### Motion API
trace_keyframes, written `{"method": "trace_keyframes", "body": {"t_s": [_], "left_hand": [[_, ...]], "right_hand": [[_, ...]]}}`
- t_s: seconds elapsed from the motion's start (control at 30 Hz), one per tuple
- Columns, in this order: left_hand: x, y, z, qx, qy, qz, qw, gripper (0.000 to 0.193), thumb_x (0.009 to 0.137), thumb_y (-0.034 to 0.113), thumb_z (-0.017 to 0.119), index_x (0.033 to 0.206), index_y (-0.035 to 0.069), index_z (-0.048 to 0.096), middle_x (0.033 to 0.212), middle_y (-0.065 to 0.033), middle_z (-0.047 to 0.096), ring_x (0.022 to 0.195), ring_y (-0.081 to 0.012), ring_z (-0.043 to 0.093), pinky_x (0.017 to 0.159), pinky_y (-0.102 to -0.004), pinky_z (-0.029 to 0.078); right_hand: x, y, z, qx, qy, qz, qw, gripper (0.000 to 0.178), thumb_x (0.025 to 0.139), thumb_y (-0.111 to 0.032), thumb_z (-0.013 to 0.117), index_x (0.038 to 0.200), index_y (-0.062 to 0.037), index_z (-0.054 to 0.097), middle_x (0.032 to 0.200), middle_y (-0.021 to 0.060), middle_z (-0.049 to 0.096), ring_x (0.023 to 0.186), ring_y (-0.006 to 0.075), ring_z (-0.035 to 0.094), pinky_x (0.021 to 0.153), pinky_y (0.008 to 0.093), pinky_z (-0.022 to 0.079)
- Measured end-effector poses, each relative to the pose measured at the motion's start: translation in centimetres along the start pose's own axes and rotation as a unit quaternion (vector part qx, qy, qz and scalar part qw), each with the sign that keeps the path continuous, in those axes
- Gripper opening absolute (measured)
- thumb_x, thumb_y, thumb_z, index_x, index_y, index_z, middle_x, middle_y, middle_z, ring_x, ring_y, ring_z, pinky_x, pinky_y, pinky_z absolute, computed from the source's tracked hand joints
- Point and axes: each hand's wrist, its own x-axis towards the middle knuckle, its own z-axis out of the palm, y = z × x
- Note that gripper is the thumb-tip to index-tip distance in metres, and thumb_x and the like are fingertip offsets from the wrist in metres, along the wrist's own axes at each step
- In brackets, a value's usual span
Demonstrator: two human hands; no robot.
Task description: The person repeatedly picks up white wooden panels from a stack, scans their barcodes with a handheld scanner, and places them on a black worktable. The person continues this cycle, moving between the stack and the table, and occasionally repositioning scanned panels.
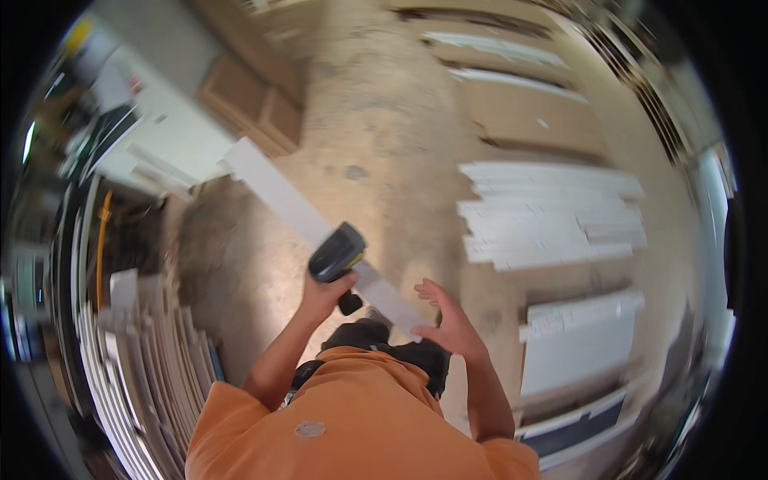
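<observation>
Floor point(392, 152) below; left hand point(322, 298) grips a black scanner point(338, 252) over a white board point(280, 196), right hand point(454, 328) spread. Maybe scanning; next needs holding still.

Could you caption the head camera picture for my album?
Left fingers grip a dark handheld device over a long pale strip; right fingers open beside the strip's near end.

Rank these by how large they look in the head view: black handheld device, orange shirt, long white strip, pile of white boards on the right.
1. Orange shirt, though it is nearest the camera
2. Pile of white boards
3. Long white strip, partly covered
4. Black handheld device
</observation>
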Motion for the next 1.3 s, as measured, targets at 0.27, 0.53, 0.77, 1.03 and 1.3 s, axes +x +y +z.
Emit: {"method": "trace_keyframes", "body": {"t_s": [0.27, 0.53, 0.77, 1.03, 1.3], "left_hand": [[-2.3, 4.5, -18.6, -0.065, 0.194, 0.015, 0.979, 0.033, 0.082, 0.023, 0.076, 0.106, 0.003, 0.067, 0.087, -0.0018, 0.065, 0.078, -0.0137, 0.061, 0.070, -0.0290, 0.050], [-1.7, 9.3, -33.7, 0.247, 0.264, -0.062, 0.930, 0.022, 0.070, 0.010, 0.079, 0.086, 0.000, 0.068, 0.075, -0.0141, 0.069, 0.065, -0.0252, 0.067, 0.063, -0.0347, 0.053], [4.9, 15.7, -44.0, 0.223, 0.329, -0.192, 0.898, 0.020, 0.073, 0.010, 0.075, 0.086, -0.002, 0.066, 0.070, -0.0126, 0.064, 0.062, -0.0221, 0.058, 0.060, -0.0351, 0.049], [8.9, 17.6, -58.0, 0.196, 0.481, -0.163, 0.839, 0.022, 0.074, 0.012, 0.076, 0.088, -0.002, 0.065, 0.066, -0.0109, 0.061, 0.058, -0.0192, 0.056, 0.055, -0.0334, 0.046], [10.8, 18.0, -76.3, 0.123, 0.536, -0.207, 0.809, 0.028, 0.072, 0.014, 0.077, 0.093, -0.003, 0.066, 0.075, -0.0203, 0.067, 0.063, -0.0284, 0.064, 0.065, -0.0359, 0.052]], "right_hand": [[17.2, -11.3, 16.1, -0.287, -0.033, -0.175, 0.941, 0.066, 0.072, -0.025, 0.086, 0.129, -0.0062, 0.058, 0.106, 0.0153, 0.065, 0.094, 0.0367, 0.067, 0.079, 0.0437, 0.056], [38.8, -16.6, 24.3, -0.387, -0.111, -0.347, 0.847, 0.058, 0.070, -0.019, 0.083, 0.123, -0.0088, 0.063, 0.095, 0.0079, 0.064, 0.079, 0.0291, 0.067, 0.067, 0.0393, 0.055], [54.5, -24.0, 36.0, -0.362, -0.183, -0.415, 0.814, 0.057, 0.071, -0.017, 0.082, 0.124, -0.0070, 0.063, 0.092, 0.0083, 0.062, 0.076, 0.0288, 0.066, 0.063, 0.0395, 0.053], [68.6, -31.1, 52.8, -0.314, -0.247, -0.506, 0.764, 0.055, 0.072, -0.014, 0.082, 0.123, -0.0044, 0.062, 0.088, 0.0095, 0.062, 0.072, 0.0291, 0.067, 0.061, 0.0381, 0.054], [78.9, -37.8, 71.2, -0.322, -0.271, -0.538, 0.730, 0.058, 0.071, -0.014, 0.083, 0.124, -0.0070, 0.061, 0.091, 0.0080, 0.062, 0.076, 0.0284, 0.068, 0.066, 0.0392, 0.058]]}}
